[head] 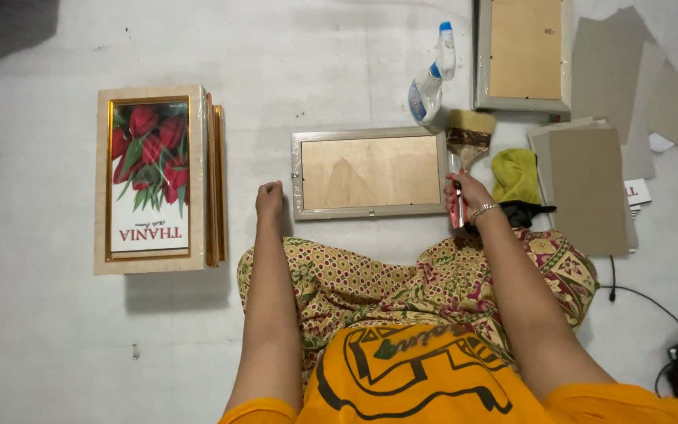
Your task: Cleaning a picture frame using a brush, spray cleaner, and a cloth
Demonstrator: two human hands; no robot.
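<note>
A silver picture frame (370,210) lies face down on the floor in front of me, its brown backing board showing. My right hand (468,195) grips the red handle of a wide paintbrush (468,137), whose bristles point away from me beside the frame's right edge. My left hand (270,199) is closed in a loose fist, resting on the floor just left of the frame and holding nothing.
A stack of gold-edged frames (158,179) with a red tulip print lies at the left. A spray bottle (431,78), another face-down frame (523,55), grey cardboard sheets (590,184), a yellow-green cloth (515,174) and a black cable (653,306) lie at the right.
</note>
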